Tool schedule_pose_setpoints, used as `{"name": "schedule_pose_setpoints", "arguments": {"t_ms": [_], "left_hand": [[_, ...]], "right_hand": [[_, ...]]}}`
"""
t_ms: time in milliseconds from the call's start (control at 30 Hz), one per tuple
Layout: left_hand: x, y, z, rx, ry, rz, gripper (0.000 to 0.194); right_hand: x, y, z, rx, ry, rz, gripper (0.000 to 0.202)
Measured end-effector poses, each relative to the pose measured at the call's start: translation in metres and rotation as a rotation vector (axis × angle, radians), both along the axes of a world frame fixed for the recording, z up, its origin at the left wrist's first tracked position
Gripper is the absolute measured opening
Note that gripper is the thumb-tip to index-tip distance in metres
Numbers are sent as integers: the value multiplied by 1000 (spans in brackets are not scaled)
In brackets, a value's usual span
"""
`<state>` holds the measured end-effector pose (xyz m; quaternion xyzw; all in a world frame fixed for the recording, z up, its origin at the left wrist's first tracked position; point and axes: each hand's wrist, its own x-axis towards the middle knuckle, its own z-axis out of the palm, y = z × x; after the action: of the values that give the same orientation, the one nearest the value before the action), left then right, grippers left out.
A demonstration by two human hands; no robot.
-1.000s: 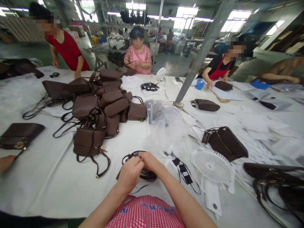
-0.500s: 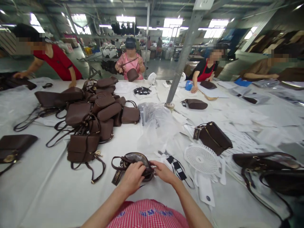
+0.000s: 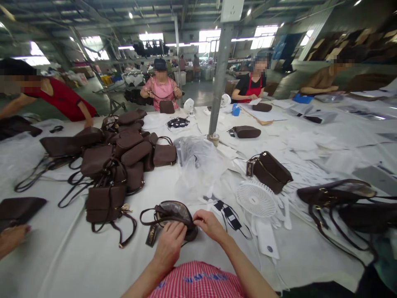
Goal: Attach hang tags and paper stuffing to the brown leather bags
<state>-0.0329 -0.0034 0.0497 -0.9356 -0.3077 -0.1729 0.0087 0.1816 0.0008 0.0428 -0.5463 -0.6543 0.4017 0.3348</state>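
Observation:
A small dark brown handbag lies on the table in front of me, its top open and a greyish lining showing. My left hand grips its near edge, fingers bent over the rim. At the bag's right end, my right hand has thumb and forefinger pinched on the edge; any small part between the fingertips is hidden. A strap loops out on the left, and a black hang tag lies beside it. Right of my hands are black tags with cords.
Brown bags are heaped at the left. A white fan, a brown bag and more bags lie to the right. Clear plastic and a post stand ahead. Another person's hand touches a bag at far left.
The view has shifted slightly. The handbag's mouth looks wider, and my left hand sits lower on its near rim. Another person's hand has come in at the far left.

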Motion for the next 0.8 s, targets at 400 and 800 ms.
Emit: {"name": "schedule_pose_setpoints", "arguments": {"t_ms": [400, 800], "left_hand": [[11, 11, -9, -125, -3, 95, 54], [36, 19, 14, -467, -209, 292, 20]], "right_hand": [[-13, -6, 6, 90, -30, -3, 15], [-19, -19, -25, -238, 631, -424, 18]]}}
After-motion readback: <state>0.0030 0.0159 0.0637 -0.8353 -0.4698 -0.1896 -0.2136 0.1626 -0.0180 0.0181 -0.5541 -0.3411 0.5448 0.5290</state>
